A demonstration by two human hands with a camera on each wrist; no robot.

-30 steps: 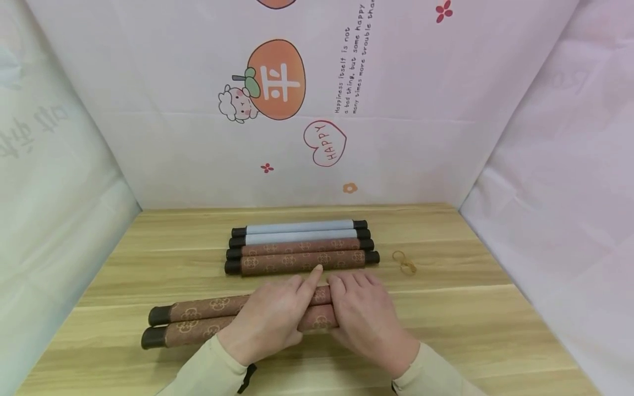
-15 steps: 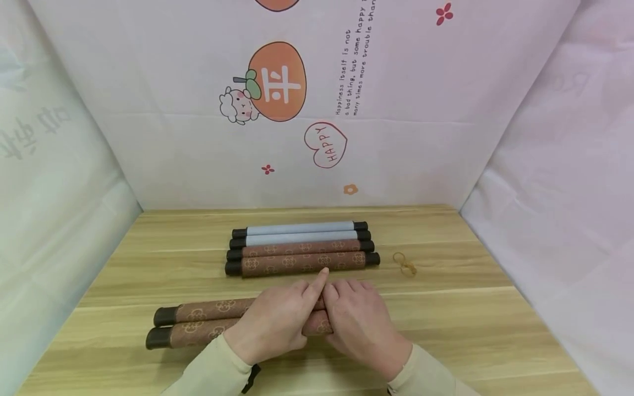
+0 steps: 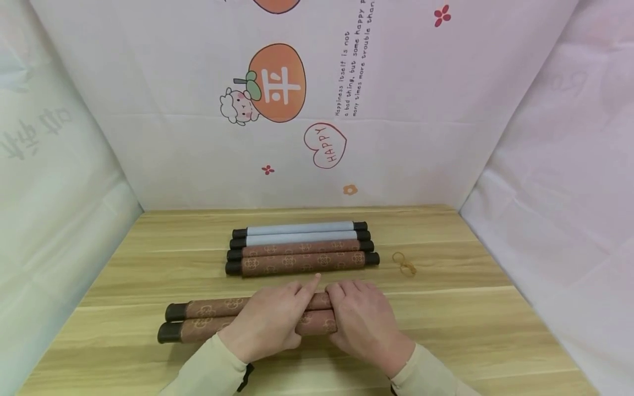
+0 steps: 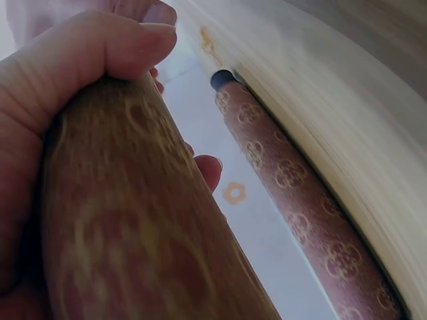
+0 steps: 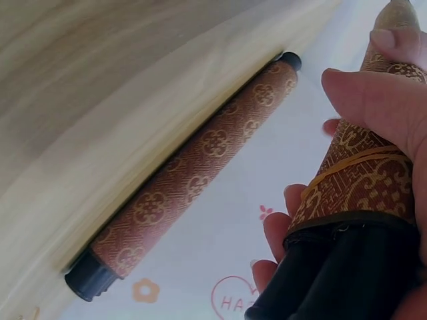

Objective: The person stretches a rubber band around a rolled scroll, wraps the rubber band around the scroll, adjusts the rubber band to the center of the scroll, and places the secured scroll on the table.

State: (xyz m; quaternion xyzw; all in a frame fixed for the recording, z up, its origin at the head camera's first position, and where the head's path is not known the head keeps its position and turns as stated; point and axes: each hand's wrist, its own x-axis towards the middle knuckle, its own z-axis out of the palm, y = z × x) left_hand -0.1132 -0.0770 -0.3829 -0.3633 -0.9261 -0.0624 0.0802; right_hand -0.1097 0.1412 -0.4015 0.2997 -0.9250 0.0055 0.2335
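Gripping rolls [image 3: 317,323], hands [image 3: 269,319] [image 3: 365,322] sit well between table edges [image 3: 75,319].

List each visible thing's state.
Held brown scrolls, rolled up, side by side.
Yellow band, wrapped around the held scrolls.
Other brown scrolls, rolled up, resting on the table.
Pale-blue scrolls, rolled up, resting behind those.
Loose elastic, on the table, unattached.
Left hand, gripping the held scrolls.
Right hand, gripping them.
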